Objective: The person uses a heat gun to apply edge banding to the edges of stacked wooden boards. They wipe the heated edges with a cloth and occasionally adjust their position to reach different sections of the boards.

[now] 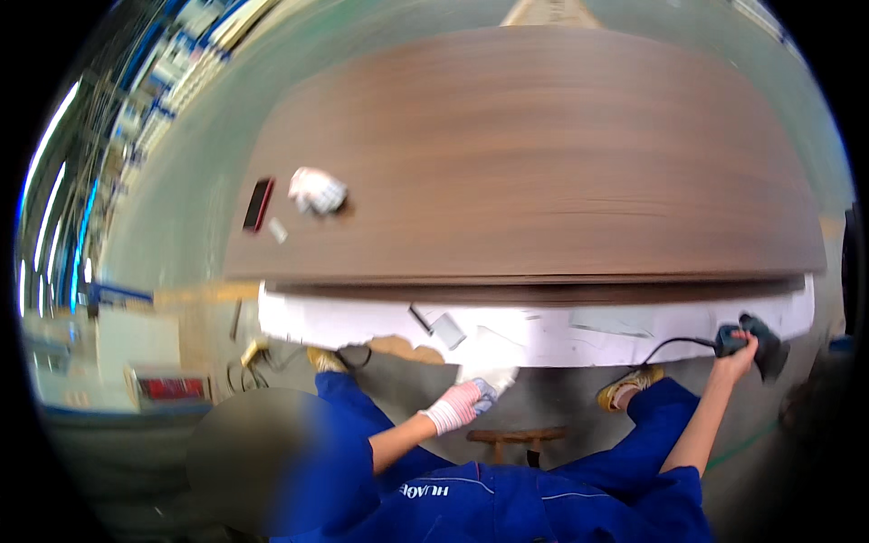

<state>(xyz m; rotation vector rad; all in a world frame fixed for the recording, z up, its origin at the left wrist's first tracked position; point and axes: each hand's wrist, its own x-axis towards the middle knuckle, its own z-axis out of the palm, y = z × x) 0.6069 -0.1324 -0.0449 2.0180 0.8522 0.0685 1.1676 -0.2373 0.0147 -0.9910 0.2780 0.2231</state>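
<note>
My left hand [460, 404], in a pink-and-white knitted glove, is low in front of the white-covered bench edge. Its fingers close round a pale, thin sheet-like piece [490, 366], too blurred to name. On the right, my bare right hand [743, 355] grips a dark corded power tool [766, 347], held off the right end of the white ledge. Its black cord [674, 342] runs left over the ledge's edge. A small grey rectangular piece [447, 331] and a dark thin strip [419, 319] lie on the white ledge [308, 312], left of centre.
A large brown wood-grain panel [543, 163] stretches beyond the ledge. Toward its left lie a red-edged phone [258, 204], a crumpled white glove or rag [317, 191] and a small pale piece [277, 230]. A wooden stool [516, 435] stands between my legs. Cables [253, 366] lie at the left.
</note>
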